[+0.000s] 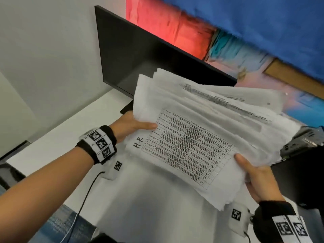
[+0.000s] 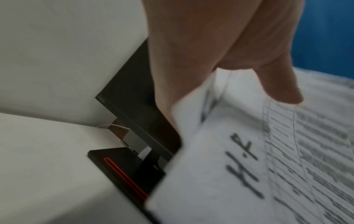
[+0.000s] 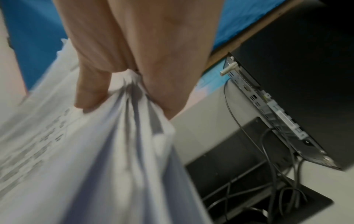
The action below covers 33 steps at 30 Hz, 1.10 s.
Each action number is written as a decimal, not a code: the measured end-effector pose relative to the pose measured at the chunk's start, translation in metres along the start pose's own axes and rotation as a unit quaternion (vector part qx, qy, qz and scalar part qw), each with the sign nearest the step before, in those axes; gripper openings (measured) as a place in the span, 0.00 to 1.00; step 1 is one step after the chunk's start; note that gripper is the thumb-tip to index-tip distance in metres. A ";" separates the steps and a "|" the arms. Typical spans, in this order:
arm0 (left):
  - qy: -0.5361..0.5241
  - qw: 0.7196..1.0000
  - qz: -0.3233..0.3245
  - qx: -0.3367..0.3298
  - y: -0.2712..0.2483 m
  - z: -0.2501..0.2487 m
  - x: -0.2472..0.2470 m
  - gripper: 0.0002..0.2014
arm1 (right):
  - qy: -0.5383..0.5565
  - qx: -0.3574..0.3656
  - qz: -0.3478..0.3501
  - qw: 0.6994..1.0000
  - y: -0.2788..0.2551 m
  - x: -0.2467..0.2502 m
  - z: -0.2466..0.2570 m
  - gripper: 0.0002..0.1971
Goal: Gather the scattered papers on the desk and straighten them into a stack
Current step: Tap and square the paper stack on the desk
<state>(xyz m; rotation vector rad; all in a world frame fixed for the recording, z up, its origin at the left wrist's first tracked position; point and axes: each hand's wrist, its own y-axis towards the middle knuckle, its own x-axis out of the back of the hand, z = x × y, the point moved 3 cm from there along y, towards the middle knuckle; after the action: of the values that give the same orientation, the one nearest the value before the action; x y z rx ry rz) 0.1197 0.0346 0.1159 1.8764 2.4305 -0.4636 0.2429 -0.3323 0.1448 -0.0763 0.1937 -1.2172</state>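
A loose bundle of white printed papers (image 1: 201, 134) is held up above the white desk (image 1: 140, 199), its sheets fanned out and uneven at the far edges. The top sheet carries a printed table and the handwritten letters "H.P". My left hand (image 1: 135, 125) grips the bundle's left edge, thumb on top, and the papers (image 2: 268, 151) hide its fingers underneath. My right hand (image 1: 254, 174) pinches the right near corner, thumb on top of the papers (image 3: 95, 151), fingers (image 3: 166, 91) below.
A black monitor (image 1: 140, 55) stands at the back of the desk, its black base (image 2: 124, 169) just beyond my left hand. A black computer case (image 3: 287, 75) with cables (image 3: 268, 174) stands at the right. A black cable (image 1: 87, 190) runs over the desk's near left.
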 end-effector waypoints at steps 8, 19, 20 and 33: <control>-0.004 0.995 -0.080 -0.064 0.011 0.013 -0.043 0.18 | -0.056 0.146 -0.068 0.985 -0.009 -0.017 0.005 0.20; -0.003 0.980 -0.200 -0.021 0.016 0.076 -0.019 0.19 | -0.155 -0.039 -0.110 0.981 0.004 -0.009 -0.123 0.24; -0.010 0.977 -0.213 -0.015 0.017 0.079 -0.021 0.16 | -0.149 -0.037 -0.127 0.980 0.005 -0.012 -0.129 0.24; 0.025 0.963 -0.239 -0.123 0.018 0.043 -0.022 0.23 | -0.184 0.104 -0.147 0.966 0.011 -0.010 -0.083 0.38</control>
<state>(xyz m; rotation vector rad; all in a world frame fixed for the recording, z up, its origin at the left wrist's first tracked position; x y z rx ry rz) 0.1365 0.0076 0.0758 1.2157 2.8151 -0.1111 0.2340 -0.3152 0.0624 -0.1510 -0.2799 -1.4881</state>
